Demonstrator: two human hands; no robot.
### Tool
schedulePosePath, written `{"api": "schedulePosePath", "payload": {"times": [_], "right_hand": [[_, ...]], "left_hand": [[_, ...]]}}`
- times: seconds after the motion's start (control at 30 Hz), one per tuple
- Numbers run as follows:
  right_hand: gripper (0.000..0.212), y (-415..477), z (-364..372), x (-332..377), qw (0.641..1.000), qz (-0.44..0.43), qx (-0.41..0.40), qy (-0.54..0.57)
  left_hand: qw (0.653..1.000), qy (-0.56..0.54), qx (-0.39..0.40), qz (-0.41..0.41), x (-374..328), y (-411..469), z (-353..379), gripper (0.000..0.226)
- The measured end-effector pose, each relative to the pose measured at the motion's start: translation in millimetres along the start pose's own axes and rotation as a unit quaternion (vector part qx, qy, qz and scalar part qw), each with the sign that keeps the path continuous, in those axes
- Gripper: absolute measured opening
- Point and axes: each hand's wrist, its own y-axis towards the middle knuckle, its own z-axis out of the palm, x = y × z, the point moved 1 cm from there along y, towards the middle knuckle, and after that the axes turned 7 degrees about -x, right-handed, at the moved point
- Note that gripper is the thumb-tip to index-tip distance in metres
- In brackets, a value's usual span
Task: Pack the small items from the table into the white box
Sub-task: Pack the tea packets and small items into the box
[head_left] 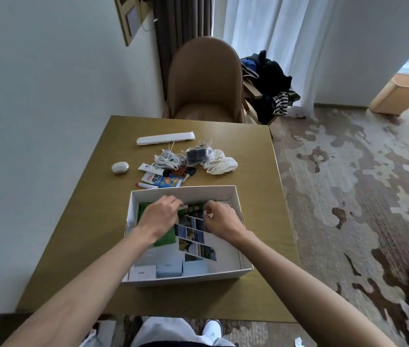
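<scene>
The white box (238,206) stands open on the table's near half. Both hands are inside it at the far end. My left hand (160,216) and my right hand (219,217) pinch a small flat item between them, above a photo booklet (196,240) and a green packet (164,240). Small white and pale blue boxes (168,269) line the near wall. Beyond the box lie a white cable coil (169,157), a dark item in a clear bag (197,154), white cloth (221,162), tubes and a blue sachet (164,180), keys (186,170), a white oval case (120,168) and a long white case (166,139).
The olive table (73,221) sits against the left wall. A tan chair (204,81) stands at its far side, with clothes piled on a rack (268,86) to the right. Patterned carpet (348,196) covers the floor on the right.
</scene>
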Motion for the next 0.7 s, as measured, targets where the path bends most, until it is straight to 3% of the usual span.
{"api": "schedulePosePath", "payload": {"times": [0.2,0.33,0.4,0.5,0.7], "right_hand": [[0.018,46,-20,44,0.991,-0.097,-0.089,0.029],[0.021,94,-5,72,0.996,-0.077,-0.043,-0.023],[0.024,119,10,80,0.997,-0.044,0.023,-0.062],[0.025,154,32,89,0.988,-0.031,0.112,-0.1],[0.032,209,81,118,0.953,-0.117,0.199,-0.195]], "left_hand": [[0.991,-0.065,-0.087,-0.08,47,-10,-45,0.019],[0.961,-0.139,-0.112,-0.211,92,5,-55,0.017],[0.947,-0.168,-0.072,-0.265,115,13,-47,0.018],[0.943,-0.173,0.024,-0.283,144,20,-26,0.021],[0.938,-0.144,0.096,-0.299,189,32,4,0.024]]}}
